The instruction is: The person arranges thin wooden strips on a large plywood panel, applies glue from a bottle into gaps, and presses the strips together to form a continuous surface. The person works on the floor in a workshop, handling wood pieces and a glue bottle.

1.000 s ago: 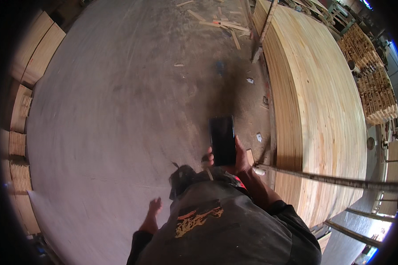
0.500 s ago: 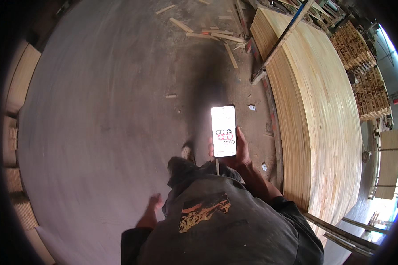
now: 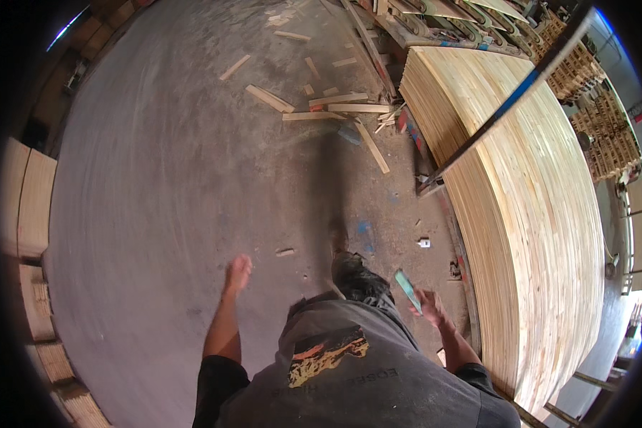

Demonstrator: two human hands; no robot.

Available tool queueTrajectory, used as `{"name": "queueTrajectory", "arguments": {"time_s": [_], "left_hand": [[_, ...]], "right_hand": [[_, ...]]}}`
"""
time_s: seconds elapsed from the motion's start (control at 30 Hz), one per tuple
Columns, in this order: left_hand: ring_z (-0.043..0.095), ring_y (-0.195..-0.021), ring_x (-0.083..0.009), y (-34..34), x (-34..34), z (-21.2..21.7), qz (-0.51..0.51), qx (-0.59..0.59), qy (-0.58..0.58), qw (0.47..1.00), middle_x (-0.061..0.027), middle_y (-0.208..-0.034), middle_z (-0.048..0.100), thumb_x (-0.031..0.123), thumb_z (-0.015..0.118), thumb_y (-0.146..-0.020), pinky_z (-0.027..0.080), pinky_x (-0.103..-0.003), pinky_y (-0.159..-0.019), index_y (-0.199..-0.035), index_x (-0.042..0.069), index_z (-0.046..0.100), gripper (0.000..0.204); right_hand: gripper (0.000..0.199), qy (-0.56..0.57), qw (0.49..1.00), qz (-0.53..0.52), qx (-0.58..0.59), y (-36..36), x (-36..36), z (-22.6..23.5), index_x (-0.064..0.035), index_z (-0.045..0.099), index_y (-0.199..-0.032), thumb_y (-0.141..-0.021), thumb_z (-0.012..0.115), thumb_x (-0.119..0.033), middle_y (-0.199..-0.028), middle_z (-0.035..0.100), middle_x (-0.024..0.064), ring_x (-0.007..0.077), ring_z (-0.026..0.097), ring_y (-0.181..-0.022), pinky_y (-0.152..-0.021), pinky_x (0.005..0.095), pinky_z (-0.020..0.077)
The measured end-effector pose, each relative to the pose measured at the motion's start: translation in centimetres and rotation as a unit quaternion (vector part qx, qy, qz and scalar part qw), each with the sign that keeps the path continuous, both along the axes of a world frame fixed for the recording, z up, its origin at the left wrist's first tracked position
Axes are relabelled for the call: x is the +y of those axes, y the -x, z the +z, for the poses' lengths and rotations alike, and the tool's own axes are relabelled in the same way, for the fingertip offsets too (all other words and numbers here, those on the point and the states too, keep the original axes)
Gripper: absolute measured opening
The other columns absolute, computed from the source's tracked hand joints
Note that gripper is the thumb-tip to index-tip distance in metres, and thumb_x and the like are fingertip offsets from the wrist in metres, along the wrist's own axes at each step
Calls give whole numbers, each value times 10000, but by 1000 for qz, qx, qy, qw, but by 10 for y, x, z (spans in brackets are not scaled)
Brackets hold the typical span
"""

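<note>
Pale wooden panels [image 3: 36,203] with smooth, flat faces stand along the left edge of the frame, and below them, toward the lower left, sit bundles of thinner boards [image 3: 55,362] whose layered edges show as fine ridges. The floor [image 3: 143,214] spreads from there to the middle, grey, dusty and faintly streaked. Left of the frame's centre, above the bare forearm, the left hand [image 3: 240,272] hangs over this floor; its fingers look drawn in, but blur leaves me unable to tell whether they are clenched or released. Just right of it in the frame appears a short, rough wooden block [image 3: 285,252]. Flat, straight-edged wooden strips [image 3: 267,98] lie scattered and partly crossed across the upper middle. At the lower centre bulges a dark cloth shirt [image 3: 414,392] with an orange and yellow printed patch, above which show creased dark trousers [image 3: 364,278]. Right of centre, the phone [image 3: 407,289], a thin, pale green slab seen tilted, is gripped by the fingers of the right hand [image 3: 429,308]. Above it a small white object [image 3: 424,242] lies on the brownish ground. Farther right, a slanting pole [image 3: 510,107] with a blue stretch crosses in front of a tall panel stack [image 3: 549,214], its broad top striped with wood grain, its side finely layered. Piled slats [image 3: 603,135] make a rough lattice at the upper right.
</note>
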State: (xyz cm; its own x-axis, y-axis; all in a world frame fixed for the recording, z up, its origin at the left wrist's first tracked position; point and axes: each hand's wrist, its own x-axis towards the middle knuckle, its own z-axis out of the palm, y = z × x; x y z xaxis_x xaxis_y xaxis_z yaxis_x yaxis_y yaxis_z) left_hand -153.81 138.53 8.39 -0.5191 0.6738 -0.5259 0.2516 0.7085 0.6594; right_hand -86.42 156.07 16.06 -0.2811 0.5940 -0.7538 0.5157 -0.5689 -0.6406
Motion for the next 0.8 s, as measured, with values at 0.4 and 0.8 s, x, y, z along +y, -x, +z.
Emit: {"name": "queueTrajectory", "arguments": {"time_s": [0.4, 0.8], "left_hand": [[750, -1034, -354, 24, 119, -54, 7, -228, 315, 921, -108, -1132, 801, 400, 615, -1145, 586, -554, -888, -1262, 30, 773, 419], [763, -1197, -384, 280, 894, -19, -174, 151, -4, 973, -237, -1253, 785, 432, 556, -1143, 574, -490, -1005, -1340, 1, 710, 498]], "right_hand": [[485, -138, 985, 96, -34, 214, 308, 63, -102, 745, -1334, -1148, 577, -517, -1109, 772, 260, 428, 758, -1053, -936, 472, 562], [326, -108, 985, -137, -4, 298, 556, -14, 18, 752, -1374, -1127, 630, -157, -1187, 828, 88, 172, 744, -1126, -974, 321, 569]]}}
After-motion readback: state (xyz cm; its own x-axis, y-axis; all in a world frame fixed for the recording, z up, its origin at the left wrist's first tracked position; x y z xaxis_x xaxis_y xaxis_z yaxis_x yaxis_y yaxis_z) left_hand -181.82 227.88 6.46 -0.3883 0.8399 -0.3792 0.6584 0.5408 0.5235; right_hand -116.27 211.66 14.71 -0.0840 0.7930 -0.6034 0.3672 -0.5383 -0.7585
